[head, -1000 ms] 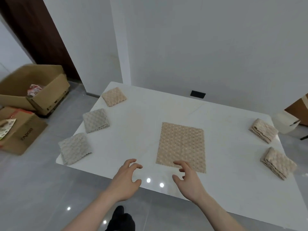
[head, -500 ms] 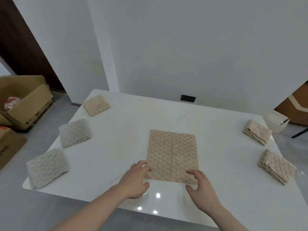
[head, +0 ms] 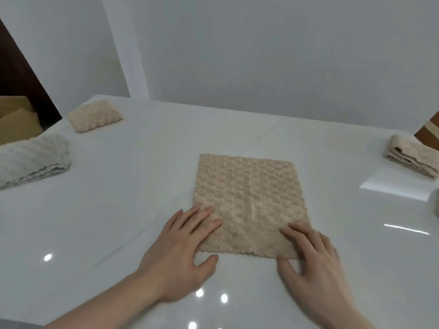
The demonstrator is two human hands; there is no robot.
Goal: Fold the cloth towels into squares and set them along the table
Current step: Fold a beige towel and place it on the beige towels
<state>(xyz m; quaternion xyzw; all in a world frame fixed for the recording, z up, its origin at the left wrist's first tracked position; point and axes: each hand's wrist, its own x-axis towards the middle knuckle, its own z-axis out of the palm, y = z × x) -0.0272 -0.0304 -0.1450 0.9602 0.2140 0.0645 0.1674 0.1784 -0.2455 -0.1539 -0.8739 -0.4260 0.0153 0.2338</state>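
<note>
A beige bubble-textured towel (head: 249, 198) lies flat and unfolded in the middle of the white table (head: 142, 186). My left hand (head: 183, 252) rests with straight fingers on the towel's near left corner, thumb on the table below the edge. My right hand (head: 311, 264) lies flat on the near right corner, thumb under the near edge line. A folded beige towel (head: 95, 116) sits at the far left, a folded grey towel (head: 33, 160) nearer on the left, and a folded beige towel (head: 413, 155) at the right edge.
A cardboard box (head: 16, 122) stands on the floor beyond the table's left side. A white wall runs behind the table. Another pale object (head: 436, 205) is cut off at the right border.
Both hands moved forward from hovering near the table's front edge and now lie flat on the towel's near corners. The camera has come closer and lower over the table.
</note>
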